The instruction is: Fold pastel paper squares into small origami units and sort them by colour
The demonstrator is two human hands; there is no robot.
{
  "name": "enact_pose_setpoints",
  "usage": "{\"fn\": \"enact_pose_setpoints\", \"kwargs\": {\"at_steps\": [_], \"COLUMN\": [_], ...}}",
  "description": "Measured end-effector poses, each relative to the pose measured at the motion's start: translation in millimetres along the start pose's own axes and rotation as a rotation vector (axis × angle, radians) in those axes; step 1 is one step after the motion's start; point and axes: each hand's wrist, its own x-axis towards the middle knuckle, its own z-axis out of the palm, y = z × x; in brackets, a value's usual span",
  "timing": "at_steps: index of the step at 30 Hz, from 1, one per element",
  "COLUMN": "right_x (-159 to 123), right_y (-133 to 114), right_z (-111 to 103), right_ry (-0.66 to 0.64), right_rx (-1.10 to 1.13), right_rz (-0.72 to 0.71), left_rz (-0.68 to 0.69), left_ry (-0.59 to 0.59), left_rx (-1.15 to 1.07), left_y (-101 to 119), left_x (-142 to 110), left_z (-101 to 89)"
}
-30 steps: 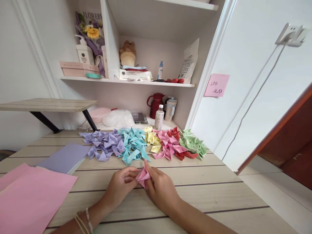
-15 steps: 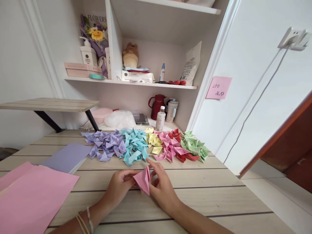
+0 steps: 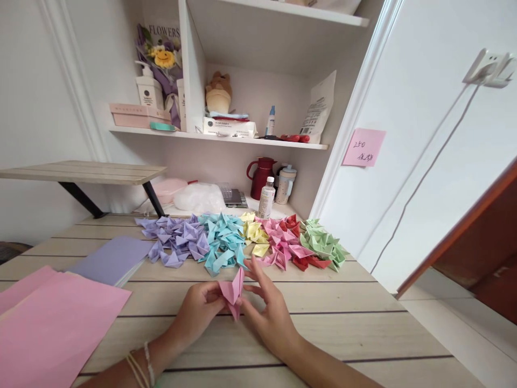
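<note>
A pink folded paper [image 3: 231,291], shaped like a half-made boat with a pointed flap, is held above the wooden table in front of me. My left hand [image 3: 198,311] pinches its left side between thumb and fingers. At the right side, the thumb of my right hand [image 3: 271,319] presses on the paper, with the index finger raised behind it and the other fingers curved. Beyond my hands lie piles of finished paper boats: purple [image 3: 177,240], blue [image 3: 224,240], yellow [image 3: 253,231], pink [image 3: 280,240], red [image 3: 309,262] and green [image 3: 323,243].
Pink paper sheets [image 3: 60,328] and a purple stack [image 3: 111,258] lie at the left on the table [image 3: 347,331]. A small raised stand [image 3: 84,171] is behind them. A bottle [image 3: 266,199] stands behind the boats, below a shelf [image 3: 226,138]. A pink note [image 3: 364,147] sticks to the wall.
The pink paper has turned and its flaps have spread, with a point now showing below. My right thumb has shifted left onto it.
</note>
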Motion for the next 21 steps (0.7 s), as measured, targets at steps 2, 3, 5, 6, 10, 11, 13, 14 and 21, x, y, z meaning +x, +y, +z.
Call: {"fn": "enact_pose_setpoints", "kwargs": {"at_steps": [2,3,5,6,10,11,13,14,21], "right_x": [-1,-1,-1,0,2,3,4,5,4], "right_y": [-1,-2,-4,-6,-14,-15,-15,-14,0], "right_z": [-1,-1,-3,-3,-6,-7,-7,-6,-3], "right_ry": [-0.094,-0.135,-0.192,-0.205,-0.197,-0.191,-0.180,-0.169,-0.049], "right_rx": [-0.139,-0.204,-0.302,-0.333,-0.349,-0.332,-0.287,-0.264,-0.036], "right_rz": [-0.063,-0.096,-0.158,-0.181,-0.203,-0.194,-0.168,-0.150,0.082], "left_rz": [0.019,0.027,0.052,0.070,0.129,0.131,0.129,0.134,0.113], "left_ry": [-0.004,-0.006,-0.019,-0.033,-0.068,-0.065,-0.067,-0.074,-0.066], "left_rx": [0.048,0.076,0.125,0.143,0.181,0.187,0.206,0.221,0.235], "left_y": [2,2,3,4,5,6,6,6,0], "left_x": [-2,-2,-4,-4,-6,-6,-6,-6,-4], "left_z": [0.6,0.9,1.3,1.6,2.8,3.0,3.1,3.0,1.5]}}
